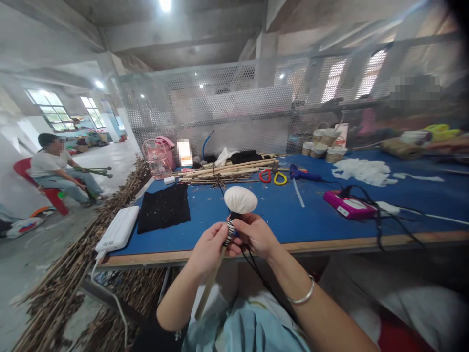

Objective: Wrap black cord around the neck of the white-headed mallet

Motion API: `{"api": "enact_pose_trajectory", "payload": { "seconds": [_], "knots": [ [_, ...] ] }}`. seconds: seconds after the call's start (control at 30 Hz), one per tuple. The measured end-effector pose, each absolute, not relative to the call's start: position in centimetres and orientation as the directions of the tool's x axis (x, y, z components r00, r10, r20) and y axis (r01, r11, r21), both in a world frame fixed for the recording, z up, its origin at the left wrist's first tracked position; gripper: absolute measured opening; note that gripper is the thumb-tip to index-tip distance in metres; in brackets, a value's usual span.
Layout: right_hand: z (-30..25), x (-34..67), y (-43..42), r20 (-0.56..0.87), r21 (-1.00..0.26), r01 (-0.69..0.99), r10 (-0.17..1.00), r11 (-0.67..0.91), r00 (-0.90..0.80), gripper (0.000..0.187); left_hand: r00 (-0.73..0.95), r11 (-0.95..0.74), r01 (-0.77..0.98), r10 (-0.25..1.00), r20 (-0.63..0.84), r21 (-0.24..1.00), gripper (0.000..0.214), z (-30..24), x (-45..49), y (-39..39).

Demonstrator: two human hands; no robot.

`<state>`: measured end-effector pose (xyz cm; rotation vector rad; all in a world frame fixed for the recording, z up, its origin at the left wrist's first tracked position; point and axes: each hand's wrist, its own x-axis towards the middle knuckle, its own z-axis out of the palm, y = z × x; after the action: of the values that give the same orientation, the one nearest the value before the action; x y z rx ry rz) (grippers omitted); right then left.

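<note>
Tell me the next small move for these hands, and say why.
Perhaps draw the black cord taut: it hangs loose below the right hand, which, with the left hand, holds the striped binding below the white rounded head. Whether the cord joins that binding is hidden.

I wear a slim, rounded silver bangle (306, 296) lower right of centre, and creased pale-blue cloth (249, 328) bottom centre.

Bench (293, 226): blue top, wooden front edge. Front left corner: white power bank (119, 227). Inboard of left edge: black cloth (164, 208). Toward rear edge: sticks (234, 168), piled; scissors (280, 179) and blue glue gun (306, 174) to their right. Near front edge, right half: purple power strip (346, 204); behind it, white material (364, 172), heaped.
</note>
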<state>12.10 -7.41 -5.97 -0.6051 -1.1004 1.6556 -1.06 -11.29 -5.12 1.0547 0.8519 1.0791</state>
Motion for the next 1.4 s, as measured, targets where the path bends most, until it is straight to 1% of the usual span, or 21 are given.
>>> {"api": "enact_pose_trajectory", "payload": {
  "seconds": [0.07,0.1,0.23,0.33,0.4,0.47,0.63,0.73,0.87,1.03,1.1,1.23,1.33,1.4],
  "knots": [
    [-5.9,11.9,-7.4,0.12,-0.872,-0.486,0.941,-0.052,-0.316,0.029,0.085,-0.038,-0.185,0.995,0.055,0.982,0.041,-4.8,-0.6,-11.5],
    [-5.8,11.8,-7.3,0.117,-0.873,-0.485,0.94,-0.057,-0.32,0.029,0.041,-0.095,-0.152,0.994,0.102,0.984,0.043,-4.7,-0.5,-11.5],
    [-5.5,11.8,-7.3,0.102,-0.888,-0.454,0.936,-0.067,-0.338,0.03,0.039,-0.184,-0.113,0.981,0.19,0.976,0.038,-5.2,-0.4,-10.8],
    [-5.4,11.9,-7.3,0.074,-0.897,-0.437,0.947,-0.074,-0.312,0.03,-0.038,-0.243,-0.103,0.97,0.24,0.965,0.037,-5.9,-0.6,-10.1],
    [-5.4,12.0,-7.3,0.052,-0.924,-0.375,0.948,-0.073,-0.314,0.029,-0.064,-0.244,-0.093,0.969,0.239,0.965,0.036,-6.3,-0.7,-9.9],
    [-5.6,12.2,-7.3,0.062,-0.944,-0.326,0.947,-0.047,-0.316,0.028,-0.073,-0.235,-0.081,0.971,0.229,0.969,0.037,-6.5,-0.7,-9.8],
    [-5.9,12.6,-7.4,0.096,-0.91,-0.413,0.947,-0.041,-0.307,0.027,-0.069,-0.253,-0.04,0.966,0.249,0.967,0.036,-6.6,-0.5,-9.9],
    [-5.8,12.6,-7.5,0.098,-0.907,-0.42,0.951,-0.037,-0.294,0.027,-0.08,-0.252,-0.046,0.965,0.248,0.967,0.036,-6.5,-0.4,-9.9],
    [-5.7,12.3,-7.5,0.087,-0.918,-0.396,0.955,-0.035,-0.285,0.027,-0.064,-0.217,-0.108,0.975,0.211,0.97,0.038,-6.3,-0.6,-9.9],
    [-5.8,12.2,-7.5,0.076,-0.923,-0.384,0.967,-0.023,-0.242,0.027,0.03,-0.178,-0.213,0.982,0.188,0.961,0.039,-6.3,-1.0,-9.8],
    [-6.0,12.1,-7.4,0.094,-0.931,-0.366,0.966,0.0,-0.24,0.027,0.065,-0.154,-0.252,0.982,0.175,0.955,0.039,-6.2,-1.2,-9.9],
    [-5.9,11.7,-7.0,0.187,-0.952,-0.286,0.944,0.106,-0.273,0.027,0.138,-0.071,-0.309,0.983,0.118,0.948,0.042,-5.6,-1.4,-10.0],
    [-5.4,11.4,-7.5,0.214,-0.971,-0.164,0.934,0.172,-0.288,0.027,0.176,-0.017,-0.262,0.982,0.066,0.965,0.043,-4.9,-1.4,-9.9],
    [-5.2,11.6,-8.9,0.258,-0.966,-0.094,0.929,0.241,-0.267,0.023,0.185,-0.014,-0.232,0.981,0.058,0.973,0.037,-4.6,-1.5,-9.6]
  ]
}}
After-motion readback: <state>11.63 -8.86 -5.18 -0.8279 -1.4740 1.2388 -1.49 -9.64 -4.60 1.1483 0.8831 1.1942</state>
